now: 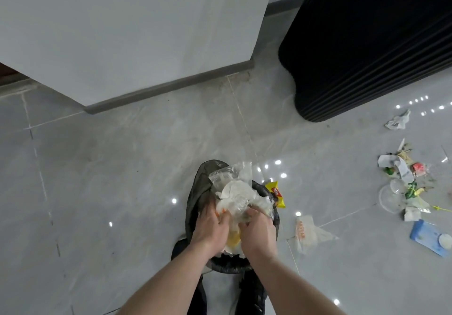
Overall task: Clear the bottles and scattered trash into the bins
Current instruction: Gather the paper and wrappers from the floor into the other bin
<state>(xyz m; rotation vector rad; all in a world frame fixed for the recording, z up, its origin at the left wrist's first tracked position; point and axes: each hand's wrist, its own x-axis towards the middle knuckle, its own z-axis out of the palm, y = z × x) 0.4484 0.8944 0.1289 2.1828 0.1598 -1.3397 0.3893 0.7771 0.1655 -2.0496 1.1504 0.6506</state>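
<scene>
Trash [238, 199] heaped over bin [195, 199]; yellow wrapper [277, 193] beside.

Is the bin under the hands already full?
Full at the top: crumpled plastic and paper pile above the bin's black-lined rim, with the left hand and right hand on it.

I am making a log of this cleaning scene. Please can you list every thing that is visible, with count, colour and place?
bin: one, black liner, floor centre
trash bundle: one, white and clear, over the bin
snack wrapper: one, yellow, right of bin
plastic bag: one, translucent, floor right
blue pack: one, far right
litter pile: mixed colours, right
crumpled paper: one, white, upper right
left hand: on bundle
right hand: on bundle
</scene>
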